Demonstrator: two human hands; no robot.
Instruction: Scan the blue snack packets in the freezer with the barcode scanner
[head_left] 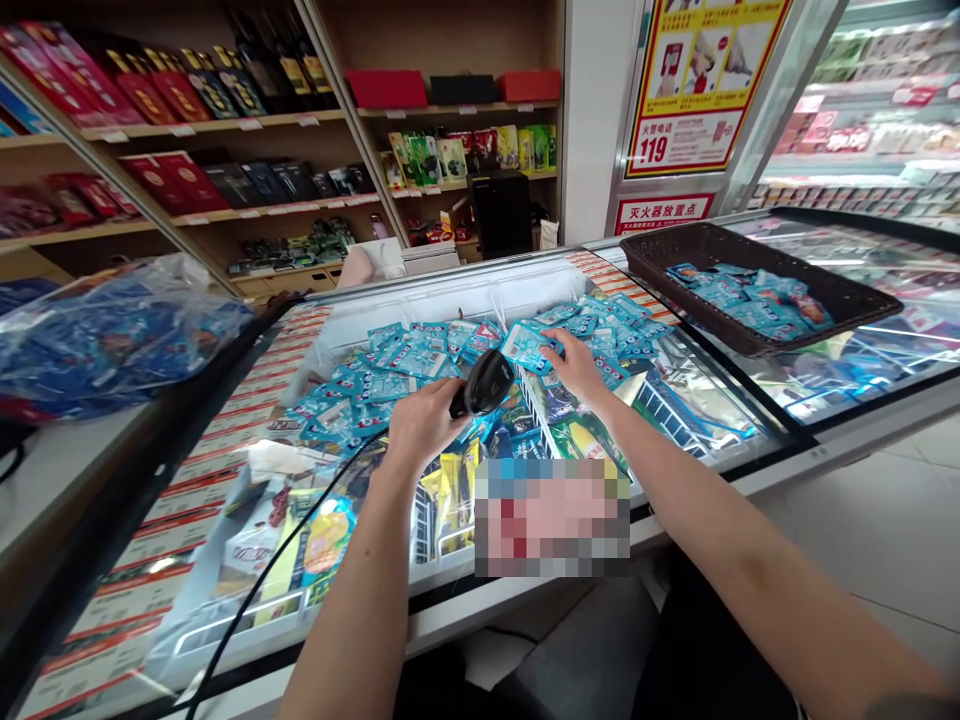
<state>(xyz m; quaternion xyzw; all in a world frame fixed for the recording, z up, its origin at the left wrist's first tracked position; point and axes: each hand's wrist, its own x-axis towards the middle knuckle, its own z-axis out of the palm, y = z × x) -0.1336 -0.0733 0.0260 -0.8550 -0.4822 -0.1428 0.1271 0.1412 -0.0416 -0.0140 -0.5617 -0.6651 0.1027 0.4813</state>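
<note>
Left hand (424,420): grip closed around the handle of a black scanner (489,380), its head tipped toward the right hand (576,365). Right hand: fingers partly curled at the right edge of a blue packet (525,345); cannot tell whether the edge is pinched or only touched. This packet is just beside the scanner head, among many similar blue packets (409,360) spread, overlapping, over the glass top of a freezer (450,618). The scanner's black cable (285,550) runs from the left hand down across the glass to the lower left. Boxes and yellow wrappers (450,485) visible through the glass, nearer the wearer. Dark basket (847,285) sits on the freezer top to the right, holding more blue packets (750,295). Far left: a clear plastic bag (120,330) with blue contents on a white bench (90,450). Behind: shelves stocked with boxes and bottles.
</note>
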